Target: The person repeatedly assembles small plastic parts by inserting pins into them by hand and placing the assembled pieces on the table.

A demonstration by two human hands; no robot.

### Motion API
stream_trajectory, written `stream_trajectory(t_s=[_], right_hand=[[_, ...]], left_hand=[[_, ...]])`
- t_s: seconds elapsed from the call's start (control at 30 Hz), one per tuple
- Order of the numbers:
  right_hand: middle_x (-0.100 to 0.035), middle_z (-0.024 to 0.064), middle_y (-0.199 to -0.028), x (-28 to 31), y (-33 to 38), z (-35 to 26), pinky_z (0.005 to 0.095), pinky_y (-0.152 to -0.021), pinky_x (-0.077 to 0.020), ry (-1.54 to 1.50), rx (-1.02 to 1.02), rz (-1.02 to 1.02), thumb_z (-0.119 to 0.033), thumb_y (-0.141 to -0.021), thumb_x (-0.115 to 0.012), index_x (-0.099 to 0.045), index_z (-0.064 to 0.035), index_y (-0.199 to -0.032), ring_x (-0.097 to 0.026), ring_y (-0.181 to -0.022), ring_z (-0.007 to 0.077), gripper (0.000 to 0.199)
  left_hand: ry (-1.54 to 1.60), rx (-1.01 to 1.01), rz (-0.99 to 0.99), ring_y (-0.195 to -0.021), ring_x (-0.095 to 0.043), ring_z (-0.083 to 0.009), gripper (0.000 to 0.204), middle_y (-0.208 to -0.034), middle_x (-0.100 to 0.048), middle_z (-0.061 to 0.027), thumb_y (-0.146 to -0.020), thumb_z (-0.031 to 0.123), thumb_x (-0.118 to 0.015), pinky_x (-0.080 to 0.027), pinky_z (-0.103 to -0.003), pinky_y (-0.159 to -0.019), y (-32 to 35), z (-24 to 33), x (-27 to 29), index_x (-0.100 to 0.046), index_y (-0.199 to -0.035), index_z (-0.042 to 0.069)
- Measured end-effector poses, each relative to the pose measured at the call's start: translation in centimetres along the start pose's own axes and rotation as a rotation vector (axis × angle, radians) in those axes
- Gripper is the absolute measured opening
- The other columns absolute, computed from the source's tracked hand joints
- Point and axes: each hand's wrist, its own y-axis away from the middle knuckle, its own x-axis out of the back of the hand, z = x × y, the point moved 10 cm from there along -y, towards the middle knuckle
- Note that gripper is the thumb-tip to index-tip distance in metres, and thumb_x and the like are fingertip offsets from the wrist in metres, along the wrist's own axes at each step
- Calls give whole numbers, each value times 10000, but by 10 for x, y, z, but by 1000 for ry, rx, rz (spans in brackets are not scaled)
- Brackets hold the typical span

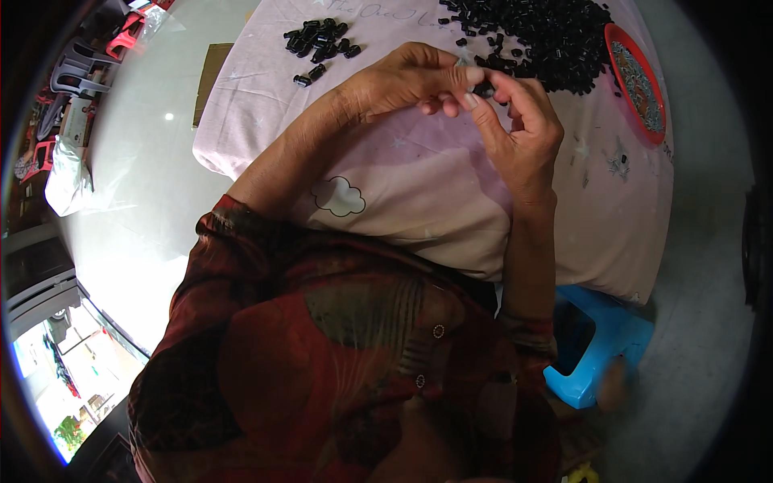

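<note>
My left hand (415, 80) and my right hand (522, 125) meet over the table, thumbs and fingertips pinched close together. A small dark part seems to sit between them, but the fingers cover most of it, so its kind cannot be made out. Just beyond my fingers spreads a large heap of small black cylindrical plastic pieces (555, 40). A smaller cluster of similar black pieces (322, 40) lies to the left, past my left wrist. At the far right stands a red dish (651, 137) filled with small metal parts.
A pale pink patterned cloth (394, 173) covers the table. Several thin metal bits (618, 163) lie loose on it, right of my right hand. A blue plastic stool (636, 338) stands below the table's right side. Leftward on the floor are a white bag (71, 181) and grey chairs (80, 72).
</note>
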Motion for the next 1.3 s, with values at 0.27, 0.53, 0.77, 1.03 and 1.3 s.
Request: stream_trajectory(t_s=[0.27,0.53,0.77,1.03,1.3], right_hand=[[-616,128,-829,-30,7,-15,410,-638,-493,244,197,-290,-235,-894,-685,-602,-29,-978,-627,-745,300,237],[-595,155,-658,-62,23,-14,421,-556,-490,245,146,-479,-253,-954,-600,-514,-32,-860,-624,-601,334,255],[-600,177,-635,-63,21,-19,437,-540,-482,215,153,-476,-226,-960,-581,-509,-26,-880,-625,-579,353,227],[-623,156,-681,-54,20,-10,432,-580,-497,209,122,-427,-244,-938,-626,-524,-47,-894,-646,-640,345,226],[-703,186,-917,82,12,81,424,-753,-531,431,-473,-192,-284,-921,-619,-652,-74,-1140,-686,-831,357,305]], left_hand=[[-477,5,-61,-650,-579,-69,262,-743,-672,-22,-893,276,-704,-465,-233,-582,10,10,-3,-735,-872,17],[-527,112,-155,-622,-570,-80,259,-703,-641,-25,-907,239,-634,-472,-244,-561,26,2,1,-706,-826,4],[-509,166,-227,-615,-568,-71,279,-720,-651,-31,-930,261,-620,-463,-231,-533,25,0,-1,-700,-861,3],[-497,153,-170,-610,-541,-35,279,-717,-639,5,-940,305,-677,-396,-193,-512,21,-5,4,-715,-895,32],[-936,-132,354,-606,-549,-47,214,-710,-630,13,-930,210,-659,-400,-208,-501,33,42,95,-722,-1016,25]])
